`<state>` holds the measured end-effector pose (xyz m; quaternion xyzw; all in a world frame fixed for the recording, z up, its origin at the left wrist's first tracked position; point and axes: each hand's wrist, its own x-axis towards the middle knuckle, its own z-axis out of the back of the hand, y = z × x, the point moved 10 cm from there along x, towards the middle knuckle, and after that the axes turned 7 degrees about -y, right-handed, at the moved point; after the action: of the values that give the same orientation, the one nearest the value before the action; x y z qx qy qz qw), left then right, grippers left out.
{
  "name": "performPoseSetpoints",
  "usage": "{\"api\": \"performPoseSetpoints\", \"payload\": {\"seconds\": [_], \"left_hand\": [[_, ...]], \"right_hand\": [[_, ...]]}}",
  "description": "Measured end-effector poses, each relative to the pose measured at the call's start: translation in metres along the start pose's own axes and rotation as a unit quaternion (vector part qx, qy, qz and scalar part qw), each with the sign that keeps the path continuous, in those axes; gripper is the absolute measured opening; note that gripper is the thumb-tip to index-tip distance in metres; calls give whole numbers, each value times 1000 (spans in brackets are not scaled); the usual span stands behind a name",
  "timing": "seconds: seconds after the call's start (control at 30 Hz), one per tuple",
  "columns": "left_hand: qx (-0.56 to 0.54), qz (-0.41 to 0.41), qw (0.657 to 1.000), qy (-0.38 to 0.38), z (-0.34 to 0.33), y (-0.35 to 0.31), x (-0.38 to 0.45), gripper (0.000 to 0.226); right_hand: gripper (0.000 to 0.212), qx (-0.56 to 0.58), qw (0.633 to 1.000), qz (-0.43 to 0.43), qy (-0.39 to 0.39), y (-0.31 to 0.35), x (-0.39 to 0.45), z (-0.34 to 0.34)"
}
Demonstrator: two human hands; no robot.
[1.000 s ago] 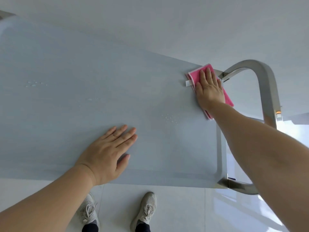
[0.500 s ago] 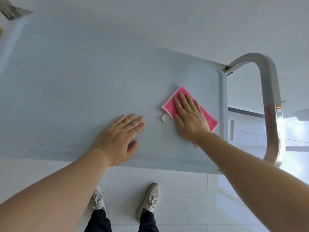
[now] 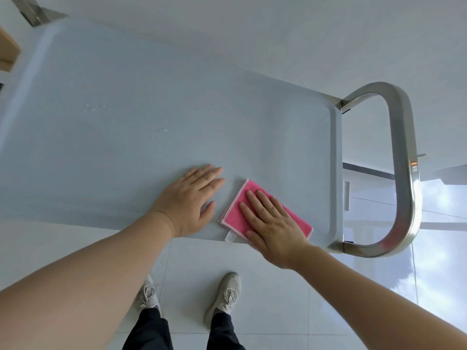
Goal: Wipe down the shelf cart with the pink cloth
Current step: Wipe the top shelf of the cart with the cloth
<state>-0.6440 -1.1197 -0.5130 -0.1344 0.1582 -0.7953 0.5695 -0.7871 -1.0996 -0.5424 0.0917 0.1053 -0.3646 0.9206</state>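
The shelf cart's pale grey top (image 3: 156, 102) fills most of the head view. A folded pink cloth (image 3: 236, 213) with a white tag lies at the top's near edge, right of centre. My right hand (image 3: 273, 223) presses flat on the cloth, fingers pointing up-left. My left hand (image 3: 192, 200) rests flat on the bare top just left of the cloth, fingers spread, holding nothing. Small water droplets (image 3: 96, 107) sit on the top further left.
A curved steel handle (image 3: 404, 173) loops off the cart's right end. A steel bracket (image 3: 38, 11) shows at the far left corner, a wooden edge (image 3: 7, 49) beside it. My shoes (image 3: 225, 296) stand on glossy white floor tiles below the cart's near edge.
My right hand has slid the pink cloth from the far right corner down toward me to the near edge, ending beside my left hand. The left hand has stayed flat on the top.
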Motion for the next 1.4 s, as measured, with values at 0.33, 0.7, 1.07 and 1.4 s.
{"api": "performPoseSetpoints", "payload": {"seconds": [0.33, 0.7, 1.07, 1.4], "left_hand": [[49, 23, 998, -22, 29, 51, -29, 48], [36, 21, 999, -23, 22, 53, -28, 50], [42, 14, 999, -27, 21, 54, -28, 49], [26, 18, 999, -35, 21, 57, -27, 47]], "right_hand": [[58, -15, 999, 6, -27, 9, -2, 3], [60, -42, 996, 68, -39, -27, 79, 22], [62, 8, 983, -153, -103, -155, 165, 63], [62, 22, 961, -247, -121, -191, 192, 69]]}}
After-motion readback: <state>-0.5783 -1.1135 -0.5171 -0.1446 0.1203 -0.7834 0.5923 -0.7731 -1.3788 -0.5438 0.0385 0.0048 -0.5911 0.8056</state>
